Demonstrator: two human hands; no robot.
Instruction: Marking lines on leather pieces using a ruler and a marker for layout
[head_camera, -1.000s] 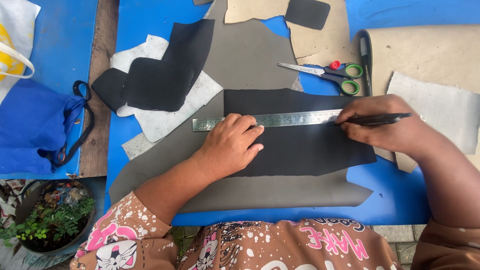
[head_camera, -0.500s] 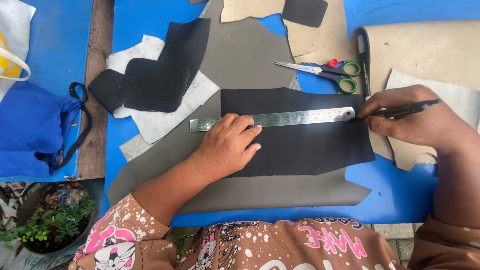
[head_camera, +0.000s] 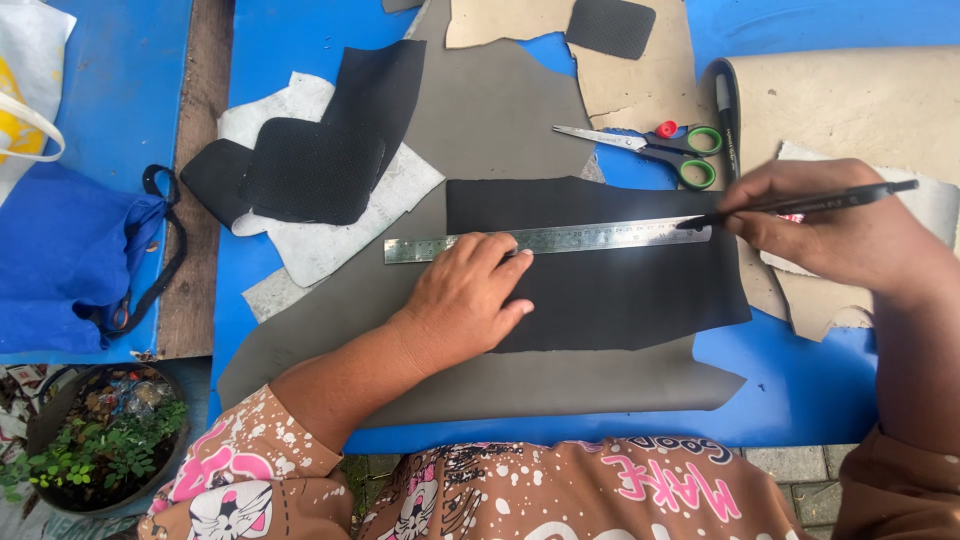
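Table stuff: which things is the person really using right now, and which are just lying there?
In use:
left hand pressing the metal ruler
right hand holding the black pen
black sheet under the ruler

Lying about:
scissors
blue bag
small black pieces
potted plant

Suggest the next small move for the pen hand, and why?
Probably draw the black pen leftward along the steel ruler's upper edge. Its tip sits at the ruler's right end, over the black textured sheet, and the left hand presses the ruler flat, so the guide looks set. The right hand grips the pen.
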